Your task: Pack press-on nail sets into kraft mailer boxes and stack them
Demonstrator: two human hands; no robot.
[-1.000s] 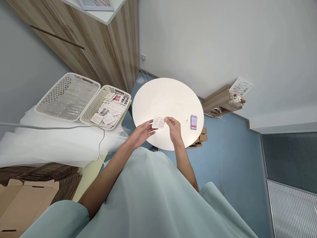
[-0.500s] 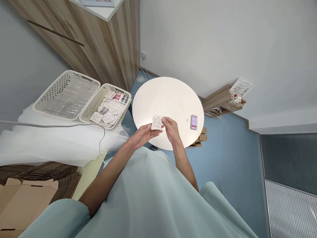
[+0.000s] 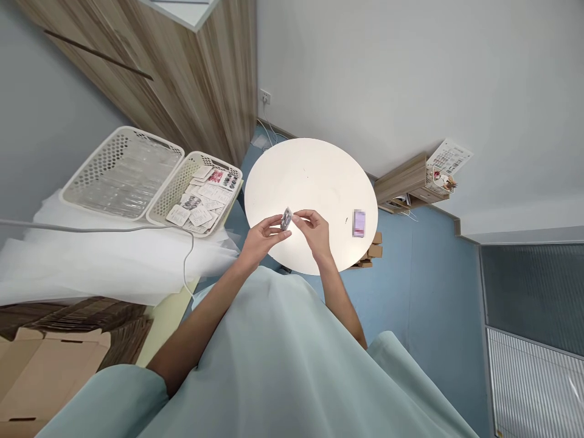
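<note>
Nearby — phone [image 3: 359, 222], card basket [image 3: 197, 201].

The little card [image 3: 286, 218] pinched between my left hand [image 3: 261, 238] and right hand [image 3: 312, 232] looks like thin paperboard with a slightly shiny face. Under them, the round table [image 3: 314, 176] is smooth and matt white (probably laminate). The two baskets [image 3: 137, 177] are perforated cream plastic, on soft white foam sheeting [image 3: 91, 267]. The cabinet [image 3: 191, 91] has a matt wood-grain finish. My smock [image 3: 283, 365] is pale, smooth cloth.
</note>
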